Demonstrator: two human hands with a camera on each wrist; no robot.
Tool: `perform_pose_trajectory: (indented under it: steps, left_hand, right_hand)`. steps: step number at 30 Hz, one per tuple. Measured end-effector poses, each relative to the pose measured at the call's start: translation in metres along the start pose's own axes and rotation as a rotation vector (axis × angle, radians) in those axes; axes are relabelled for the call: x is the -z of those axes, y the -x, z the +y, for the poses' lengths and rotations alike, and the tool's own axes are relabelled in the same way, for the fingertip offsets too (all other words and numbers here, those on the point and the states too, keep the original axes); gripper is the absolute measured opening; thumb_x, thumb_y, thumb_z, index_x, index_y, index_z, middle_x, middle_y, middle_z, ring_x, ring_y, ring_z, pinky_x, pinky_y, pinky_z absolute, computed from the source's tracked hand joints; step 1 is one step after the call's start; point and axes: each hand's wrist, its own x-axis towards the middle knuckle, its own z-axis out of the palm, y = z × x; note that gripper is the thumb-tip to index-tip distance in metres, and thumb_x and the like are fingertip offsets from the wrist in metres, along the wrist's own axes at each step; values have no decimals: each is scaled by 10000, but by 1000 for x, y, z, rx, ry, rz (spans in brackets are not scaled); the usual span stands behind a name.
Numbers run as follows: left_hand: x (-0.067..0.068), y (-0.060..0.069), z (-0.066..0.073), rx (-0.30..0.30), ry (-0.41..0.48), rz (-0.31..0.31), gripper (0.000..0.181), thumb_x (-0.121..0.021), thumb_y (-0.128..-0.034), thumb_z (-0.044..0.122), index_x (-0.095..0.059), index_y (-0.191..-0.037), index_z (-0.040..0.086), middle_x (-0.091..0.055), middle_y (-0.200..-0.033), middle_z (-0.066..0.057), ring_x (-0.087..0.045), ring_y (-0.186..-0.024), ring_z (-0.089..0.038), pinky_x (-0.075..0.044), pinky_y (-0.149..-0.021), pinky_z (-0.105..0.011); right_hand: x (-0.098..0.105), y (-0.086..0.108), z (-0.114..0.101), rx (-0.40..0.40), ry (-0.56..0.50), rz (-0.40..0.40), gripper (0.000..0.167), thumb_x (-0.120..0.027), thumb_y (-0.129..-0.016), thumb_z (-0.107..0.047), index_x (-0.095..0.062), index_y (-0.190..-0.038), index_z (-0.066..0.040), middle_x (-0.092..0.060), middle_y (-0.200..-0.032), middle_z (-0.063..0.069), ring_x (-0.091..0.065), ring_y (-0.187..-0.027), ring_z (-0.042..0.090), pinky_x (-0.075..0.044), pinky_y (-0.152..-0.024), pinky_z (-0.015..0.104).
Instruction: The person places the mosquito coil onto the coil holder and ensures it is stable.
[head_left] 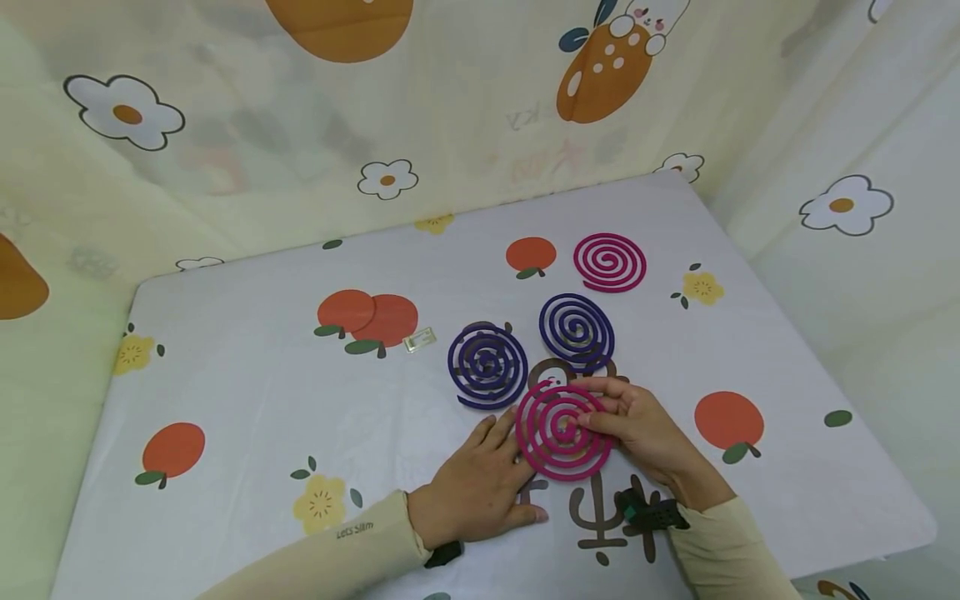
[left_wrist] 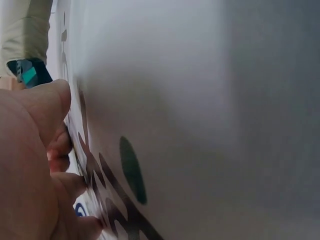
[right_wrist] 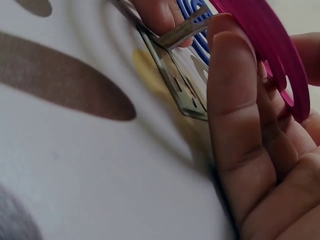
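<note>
My right hand (head_left: 645,429) pinches a pink mosquito coil (head_left: 566,432) near its centre, thumb on top. In the right wrist view, this coil (right_wrist: 272,45) is tilted above the cloth. Beneath it lies a thin metal coil stand (right_wrist: 172,82) with a raised tongue; whether the tongue touches the coil, I cannot tell. My left hand (head_left: 480,483) rests palm down on the table, fingers stretched toward the coil's left edge. Its fingertips are beside the stand. Farther back lie a left blue coil (head_left: 487,367), a right blue coil (head_left: 577,331) and another pink coil (head_left: 610,262).
A second small metal stand (head_left: 420,339) lies left of the blue coils. The table (head_left: 247,392) has a pale cloth printed with fruit, flowers and lettering. A patterned curtain (head_left: 465,108) hangs behind it.
</note>
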Motion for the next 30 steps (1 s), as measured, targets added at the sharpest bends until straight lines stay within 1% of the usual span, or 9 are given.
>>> perform_pose_trajectory:
  steps: [7, 13, 21, 30]
  left_hand:
    - [-2, -1, 0, 15, -17, -17, 810, -428, -1011, 702, -292, -1663, 242, -147, -1751, -81, -92, -1613, -328, -258, -1256, -500]
    - [-2, -1, 1, 17, -25, -19, 821, -424, -1009, 708, -278, -1667, 240, -129, -1754, -80, -74, -1615, -321, -251, -1259, -495]
    - [-2, -1, 2, 23, -38, -11, 827, -430, -1007, 709, -279, -1667, 235, -151, -1750, -77, -88, -1613, -314, -253, -1259, -491]
    - [1, -1, 3, 22, -45, -9, 820, -430, -1009, 708, -287, -1664, 235, -174, -1746, -76, -124, -1607, -314, -268, -1254, -489]
  right_hand:
    - [-2, -3, 2, -11, 41, -20, 628, -753, -934, -26, -458, -1480, 70, -747, -1184, 205, -755, -1054, 219, -596, -906, 339]
    - [-2, -5, 4, 13, 58, -50, 642, -743, -934, -7, -438, -1494, 66, -734, -1205, 229, -758, -1052, 228, -602, -890, 353]
    - [-2, -6, 3, 19, 60, -74, 650, -739, -935, -8, -430, -1501, 76, -719, -1237, 245, -758, -1056, 236, -600, -893, 357]
    - [-2, -6, 2, 21, 65, -63, 627, -738, -940, -16, -447, -1489, 72, -737, -1201, 224, -765, -1031, 225, -602, -883, 347]
